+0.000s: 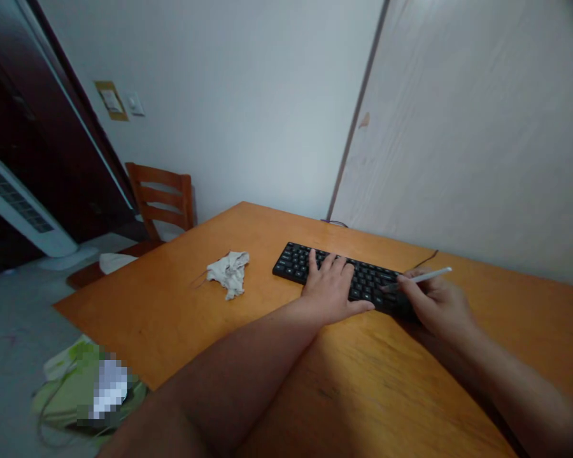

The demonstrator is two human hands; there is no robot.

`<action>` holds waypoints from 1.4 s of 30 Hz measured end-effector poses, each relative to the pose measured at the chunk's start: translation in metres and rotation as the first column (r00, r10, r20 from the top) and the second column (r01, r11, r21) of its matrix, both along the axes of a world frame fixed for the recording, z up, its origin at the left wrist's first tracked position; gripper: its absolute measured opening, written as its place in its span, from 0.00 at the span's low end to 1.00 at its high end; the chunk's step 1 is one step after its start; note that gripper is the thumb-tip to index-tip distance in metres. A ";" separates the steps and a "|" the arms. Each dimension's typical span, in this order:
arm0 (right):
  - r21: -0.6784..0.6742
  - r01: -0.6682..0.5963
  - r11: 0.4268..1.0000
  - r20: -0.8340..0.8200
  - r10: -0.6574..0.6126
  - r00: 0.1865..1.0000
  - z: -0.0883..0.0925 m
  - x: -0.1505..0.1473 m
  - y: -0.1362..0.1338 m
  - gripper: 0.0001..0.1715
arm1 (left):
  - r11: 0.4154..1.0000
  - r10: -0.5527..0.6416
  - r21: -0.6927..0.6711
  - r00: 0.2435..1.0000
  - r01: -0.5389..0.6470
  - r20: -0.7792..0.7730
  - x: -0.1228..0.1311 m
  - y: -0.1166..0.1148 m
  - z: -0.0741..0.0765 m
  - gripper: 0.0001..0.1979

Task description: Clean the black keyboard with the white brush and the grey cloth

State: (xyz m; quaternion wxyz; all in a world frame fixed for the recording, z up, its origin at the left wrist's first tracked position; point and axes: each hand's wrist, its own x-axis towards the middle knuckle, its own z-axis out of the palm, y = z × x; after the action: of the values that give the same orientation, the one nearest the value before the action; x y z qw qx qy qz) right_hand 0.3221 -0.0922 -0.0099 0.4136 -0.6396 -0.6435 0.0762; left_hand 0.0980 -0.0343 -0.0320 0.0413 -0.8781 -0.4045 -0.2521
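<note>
Head view. A large orange-brown wooden table [181, 318] is filling the lower frame. Its left corner and near-left edge are standing free over the grey floor, while its far edge is running close along the pale wall. A brown slatted wooden chair [165, 197] is standing just beyond the left corner. A black rectangular computer keyboard [367, 283] is lying near the far edge, with bare tabletop lying open to its left and in front; its key legends are showing too small to read. The left hand [332, 289] is resting flat on the keyboard's middle, fingers released and spread across the keys, thumb lying along the front edge. The right hand [439, 305] is grasping a slim white pen-shaped stick [430, 275] between thumb and fingers, its darker tip touching the keys at the right end. A crumpled off-white cloth [229, 272] is lying on the table left of the keyboard, apart from it. A small yellow-framed notice [111, 100] is hanging on the wall, its writing illegible.
</note>
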 end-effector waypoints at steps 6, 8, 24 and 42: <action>0.006 0.051 0.999 0.015 -0.051 0.999 0.005 -0.001 -0.002 0.18 | 1.000 0.004 -0.027 0.999 -0.006 -0.046 0.000 -0.001 0.003 0.42; -0.027 0.047 0.999 0.036 -0.046 0.998 0.006 -0.002 -0.003 0.18 | 1.000 0.006 -0.028 0.999 -0.007 -0.053 0.000 -0.001 0.003 0.42; 0.005 0.115 0.993 0.018 -0.115 0.993 0.008 0.001 0.001 0.15 | 0.999 -0.021 -0.036 0.999 0.020 -0.032 0.001 -0.002 0.003 0.43; -0.070 -0.129 0.989 -0.388 0.092 0.917 0.012 -0.007 0.005 0.16 | 0.998 -0.014 -0.066 1.000 0.014 0.005 -0.001 0.004 0.001 0.42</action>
State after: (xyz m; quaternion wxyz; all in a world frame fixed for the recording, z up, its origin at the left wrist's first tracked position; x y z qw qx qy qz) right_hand 0.3150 -0.0871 0.0018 0.4960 -0.5936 -0.5810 0.2532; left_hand 0.0974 -0.0299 -0.0307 0.0095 -0.8812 -0.4065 -0.2411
